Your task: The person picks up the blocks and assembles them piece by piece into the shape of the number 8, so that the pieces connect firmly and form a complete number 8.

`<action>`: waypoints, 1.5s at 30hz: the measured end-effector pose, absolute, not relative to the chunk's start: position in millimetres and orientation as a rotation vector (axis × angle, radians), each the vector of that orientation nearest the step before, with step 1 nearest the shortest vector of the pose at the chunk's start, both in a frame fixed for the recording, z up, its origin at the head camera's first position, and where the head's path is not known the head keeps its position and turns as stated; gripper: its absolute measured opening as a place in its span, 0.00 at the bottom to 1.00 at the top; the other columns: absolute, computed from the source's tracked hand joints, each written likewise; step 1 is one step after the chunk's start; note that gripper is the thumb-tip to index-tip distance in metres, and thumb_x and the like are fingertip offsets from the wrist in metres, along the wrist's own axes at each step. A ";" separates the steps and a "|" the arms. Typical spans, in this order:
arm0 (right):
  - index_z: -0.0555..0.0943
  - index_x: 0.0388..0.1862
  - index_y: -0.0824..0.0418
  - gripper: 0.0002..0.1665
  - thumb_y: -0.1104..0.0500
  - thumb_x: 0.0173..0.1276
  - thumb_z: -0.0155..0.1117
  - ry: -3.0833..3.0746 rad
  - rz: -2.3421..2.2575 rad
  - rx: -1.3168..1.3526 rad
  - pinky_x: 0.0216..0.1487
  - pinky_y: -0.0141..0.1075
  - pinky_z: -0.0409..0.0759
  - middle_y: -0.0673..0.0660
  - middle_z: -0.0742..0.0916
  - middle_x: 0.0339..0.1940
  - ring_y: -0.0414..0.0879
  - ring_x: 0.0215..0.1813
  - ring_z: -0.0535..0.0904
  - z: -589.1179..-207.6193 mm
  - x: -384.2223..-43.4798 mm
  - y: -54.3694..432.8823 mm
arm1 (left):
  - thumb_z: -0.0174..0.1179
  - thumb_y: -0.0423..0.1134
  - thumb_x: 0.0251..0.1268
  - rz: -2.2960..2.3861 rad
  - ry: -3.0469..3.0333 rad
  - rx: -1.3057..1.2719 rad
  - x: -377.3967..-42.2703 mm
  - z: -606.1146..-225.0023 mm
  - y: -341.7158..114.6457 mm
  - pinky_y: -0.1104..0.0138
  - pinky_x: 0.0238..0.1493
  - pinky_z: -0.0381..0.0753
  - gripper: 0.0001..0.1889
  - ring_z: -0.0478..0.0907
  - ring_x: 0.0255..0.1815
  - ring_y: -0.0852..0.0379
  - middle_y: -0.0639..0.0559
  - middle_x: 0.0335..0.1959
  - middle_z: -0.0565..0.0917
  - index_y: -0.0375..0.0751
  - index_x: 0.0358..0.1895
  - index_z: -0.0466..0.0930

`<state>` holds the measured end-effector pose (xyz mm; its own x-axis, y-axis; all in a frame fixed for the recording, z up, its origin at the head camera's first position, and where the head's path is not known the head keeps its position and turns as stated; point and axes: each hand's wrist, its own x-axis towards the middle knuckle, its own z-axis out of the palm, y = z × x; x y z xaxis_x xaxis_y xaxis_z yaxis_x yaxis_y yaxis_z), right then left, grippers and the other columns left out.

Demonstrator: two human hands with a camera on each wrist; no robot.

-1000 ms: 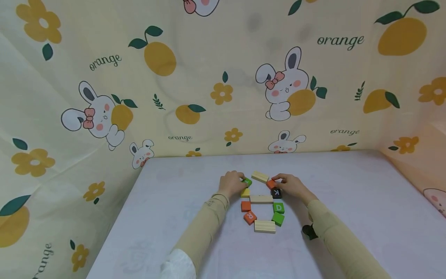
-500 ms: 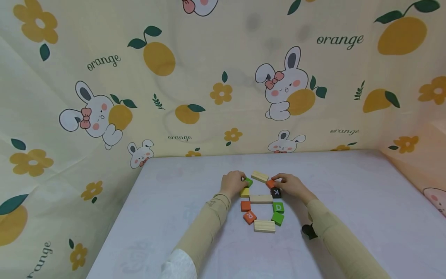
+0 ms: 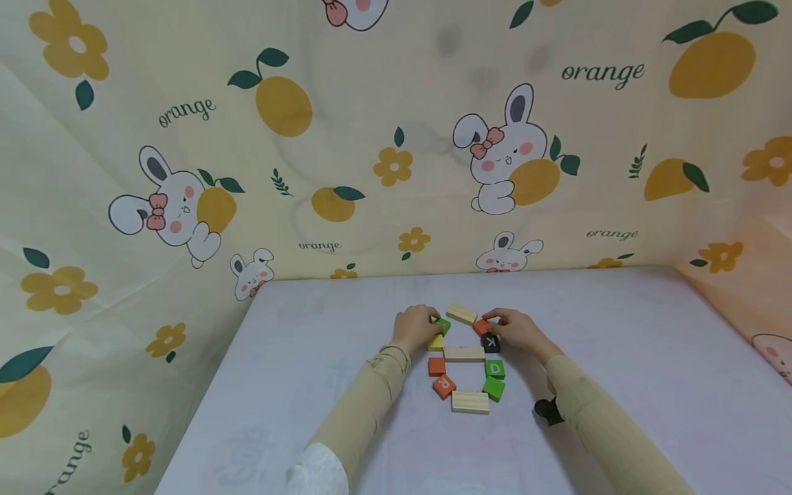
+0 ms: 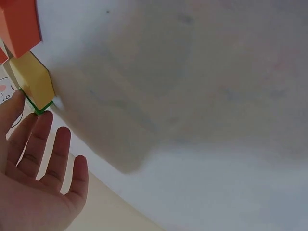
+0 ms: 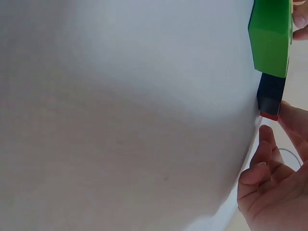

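At the far left of a ring of small blocks, my left hand (image 3: 416, 326) pinches a green block (image 3: 444, 325) between thumb and fingers. Just below it lies a yellow block (image 3: 436, 342), which mostly covers the green one in the left wrist view. Across the ring, my right hand (image 3: 515, 328) holds an orange block (image 3: 480, 326) by thumb and forefinger, its other fingers bent. A black block lettered K (image 3: 491, 343) touches that orange one. Between the hands, at the top, a tilted wooden plank (image 3: 462, 314) bridges most of the gap.
Lower in the ring lie a middle plank (image 3: 464, 354), an orange block (image 3: 436, 366), an orange R block (image 3: 443, 386), a green D block (image 3: 494, 369), another green block (image 3: 493, 389) and a bottom plank (image 3: 470, 401). A black object (image 3: 547, 412) shows by the right sleeve.
My left hand has shifted slightly to the right with the green block, which now sits a little lower and nearer the ring's middle. The right hand stays in place.
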<state>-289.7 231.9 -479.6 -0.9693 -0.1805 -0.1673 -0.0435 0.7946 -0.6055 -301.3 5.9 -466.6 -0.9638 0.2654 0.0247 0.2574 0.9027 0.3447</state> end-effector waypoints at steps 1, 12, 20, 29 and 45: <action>0.76 0.57 0.60 0.21 0.53 0.69 0.54 2.770 -0.929 -0.176 0.42 0.43 0.75 0.69 0.80 0.51 0.53 0.43 0.75 -480.6 -290.0 232.1 | 0.62 0.50 0.58 0.554 3.038 0.418 -301.1 -466.6 5.9 0.63 0.38 0.73 0.14 0.79 0.33 0.60 0.56 0.35 0.86 0.50 0.45 0.84; 0.75 0.59 0.60 0.23 0.52 0.68 0.55 2.768 -0.952 -0.175 0.37 0.37 0.71 0.65 0.81 0.48 0.50 0.40 0.72 -483.4 -288.9 231.0 | 0.63 0.49 0.57 0.592 3.033 0.443 -300.5 -468.9 4.0 0.63 0.36 0.72 0.14 0.79 0.33 0.60 0.56 0.33 0.86 0.50 0.45 0.84; 0.75 0.59 0.62 0.23 0.53 0.68 0.55 2.773 -0.979 -0.174 0.35 0.35 0.70 0.64 0.81 0.45 0.49 0.39 0.72 -480.5 -287.5 229.0 | 0.62 0.48 0.58 0.573 3.011 0.439 -297.1 -465.1 2.8 0.63 0.36 0.72 0.14 0.79 0.35 0.60 0.55 0.36 0.86 0.50 0.47 0.84; 0.76 0.56 0.63 0.21 0.54 0.67 0.56 2.762 -0.952 -0.163 0.35 0.35 0.70 0.63 0.81 0.43 0.50 0.39 0.72 -473.3 -291.7 225.4 | 0.61 0.47 0.60 0.601 3.005 0.438 -299.2 -465.2 0.3 0.64 0.36 0.74 0.14 0.80 0.37 0.60 0.55 0.39 0.86 0.52 0.48 0.84; 0.76 0.57 0.62 0.21 0.55 0.68 0.55 2.764 -0.937 -0.158 0.37 0.36 0.70 0.63 0.81 0.44 0.49 0.39 0.72 -472.9 -289.5 224.6 | 0.61 0.47 0.60 0.646 2.980 0.392 -299.3 -463.9 1.7 0.63 0.38 0.74 0.15 0.79 0.37 0.59 0.54 0.37 0.86 0.50 0.49 0.82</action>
<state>-289.5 224.6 -472.9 -0.9704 -0.1705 -0.1710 -0.0312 0.7909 -0.6111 -299.3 1.7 -463.9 -0.9653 0.2610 -0.0116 0.2327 0.8792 0.4157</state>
